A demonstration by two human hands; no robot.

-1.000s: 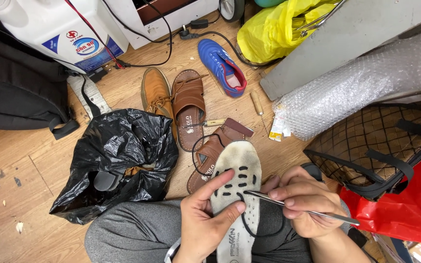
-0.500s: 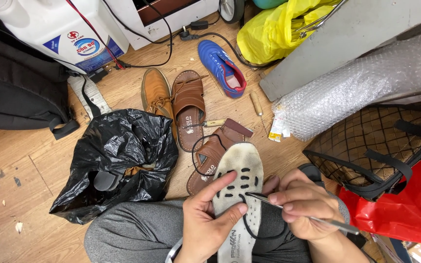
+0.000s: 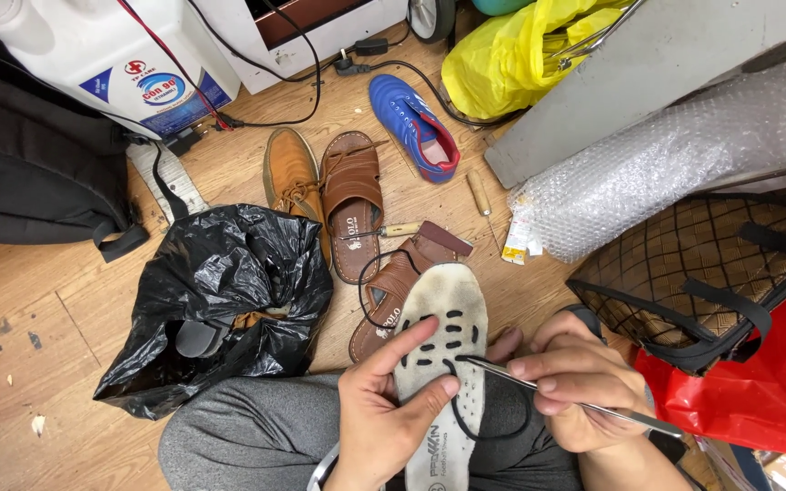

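From the head camera, your left hand (image 3: pixel 384 414) is curled around a worn white insole (image 3: pixel 446 364), thumb and index finger pinching its edge, the other fingers hidden behind it. The insole stands over your lap, at six o'clock in the frame, with its toe end pointing to twelve. Your right hand (image 3: pixel 579 386) is closed around a thin metal needle tool (image 3: pixel 557 397), whose tip touches the insole near your left fingertips, while its tail runs out toward four o'clock. A black thread (image 3: pixel 493 432) loops down from the insole across your grey trousers (image 3: pixel 256 436).

At twelve o'clock from the insole lie two brown sandals (image 3: pixel 357 205), one partly under it. A tan shoe (image 3: pixel 288 173) sits just beside them at eleven, and a blue shoe (image 3: pixel 416 127) lies farther up. A crumpled black plastic bag (image 3: pixel 220 291) lies at nine o'clock on the wooden floor (image 3: pixel 38 300). A brown mesh bag (image 3: pixel 711 273) and a red bag (image 3: pixel 766 382) sit at three o'clock, with bubble wrap (image 3: pixel 657 164) above them.
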